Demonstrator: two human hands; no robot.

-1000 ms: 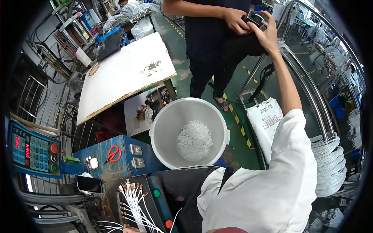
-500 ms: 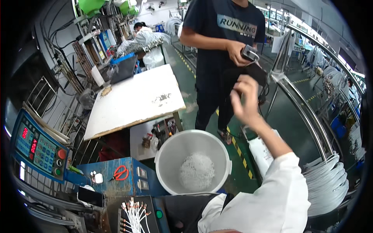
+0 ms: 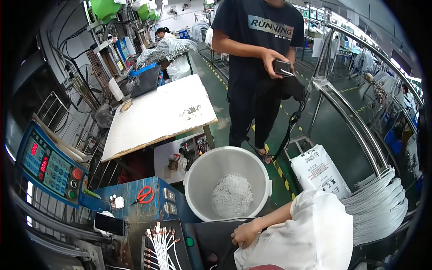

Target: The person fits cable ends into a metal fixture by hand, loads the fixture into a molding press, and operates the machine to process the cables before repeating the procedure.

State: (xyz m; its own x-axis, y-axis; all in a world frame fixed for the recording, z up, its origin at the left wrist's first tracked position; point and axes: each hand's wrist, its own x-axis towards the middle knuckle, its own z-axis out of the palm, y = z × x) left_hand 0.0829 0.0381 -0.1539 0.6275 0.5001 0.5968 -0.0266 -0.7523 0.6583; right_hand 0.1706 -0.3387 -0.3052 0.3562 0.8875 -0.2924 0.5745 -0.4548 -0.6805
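Note:
My right hand point(image 3: 246, 233) lies low over my dark trousers point(image 3: 216, 236), its fingers curled in, with nothing visible in it. My left hand does not show. Just beyond my right hand stands a large grey-white tub point(image 3: 191, 180) with small clear plastic pieces point(image 3: 231, 193) in its bottom. Left of my lap, a bundle of white cables point(image 3: 159, 245) with copper-coloured ends lies on a dark plate beside a green button point(image 3: 190, 242). Across from me, a person point(image 3: 258, 90) in a dark T-shirt holds a small dark box point(image 3: 283, 67) with a cord in both hands.
Red-handled scissors point(image 3: 145, 194) and a phone point(image 3: 109, 223) lie at the left, near a blue control panel point(image 3: 50, 165). A white-topped table point(image 3: 157, 117) stands beyond. To the right are a white sack point(image 3: 319, 170), a metal rail point(image 3: 348, 112) and coiled white cable point(image 3: 378, 207).
My right hand has dropped from in front of the person down to my lap. The white sack is now uncovered. The person's box is now tilted differently, and both their hands show at it.

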